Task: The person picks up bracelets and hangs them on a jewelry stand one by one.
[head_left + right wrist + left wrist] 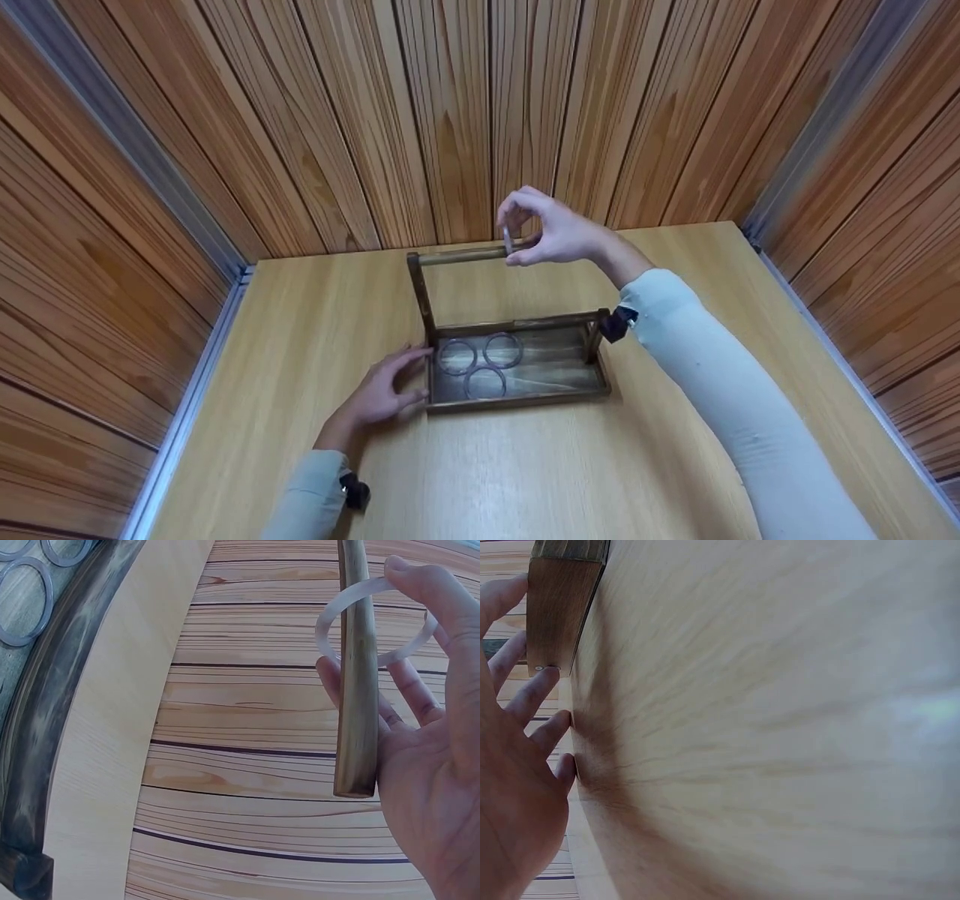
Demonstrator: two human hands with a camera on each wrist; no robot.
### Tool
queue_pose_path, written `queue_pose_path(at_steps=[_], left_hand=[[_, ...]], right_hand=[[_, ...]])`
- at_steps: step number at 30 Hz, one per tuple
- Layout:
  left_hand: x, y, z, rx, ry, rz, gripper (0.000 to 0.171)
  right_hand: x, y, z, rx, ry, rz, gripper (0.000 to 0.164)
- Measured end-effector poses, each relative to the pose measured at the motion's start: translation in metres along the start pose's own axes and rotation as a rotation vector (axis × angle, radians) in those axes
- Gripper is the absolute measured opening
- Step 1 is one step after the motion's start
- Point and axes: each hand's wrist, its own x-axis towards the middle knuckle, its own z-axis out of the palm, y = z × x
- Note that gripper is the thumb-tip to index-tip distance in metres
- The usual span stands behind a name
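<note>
A dark wooden bangle stand has a shallow tray [517, 403], a tall left post [422, 300] and a round bar [461, 256] running rightward to a free end. My right hand [559, 232] pinches a pale translucent bangle [324, 624] between thumb and fingers. In the right wrist view the bangle encircles the bar [358, 720] near that end. Three similar bangles [440, 360] lie flat in the tray's left half. At the tray's left end, my left hand [381, 391] rests its fairly straight fingers against the wooden edge [555, 611]; several fingertips are near the tabletop.
The stand sits on a light wooden table [480, 472]. A short upright [595, 341] rises at the tray's right end, close under my right wrist. Plank walls [450, 112] close off the back and both sides, with metal rails [202, 382] along the side edges.
</note>
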Motion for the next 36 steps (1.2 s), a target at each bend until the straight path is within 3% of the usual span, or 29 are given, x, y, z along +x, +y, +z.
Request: queue_pose_path(at_steps=[23, 29, 36], left_hand=[[0.0, -0.002, -0.001, 0.021, -0.005, -0.046, 0.068], [-0.001, -0.004, -0.002, 0.024, -0.012, -0.038, 0.068], [0.0, -0.006, -0.002, 0.024, 0.004, 0.024, 0.069]], right_hand=[[0.021, -0.015, 0.016, -0.021, -0.031, -0.007, 0.049], [0.025, -0.018, 0.023, -0.037, -0.042, 0.003, 0.049], [0.031, -0.024, 0.028, -0.057, -0.052, -0.014, 0.049]])
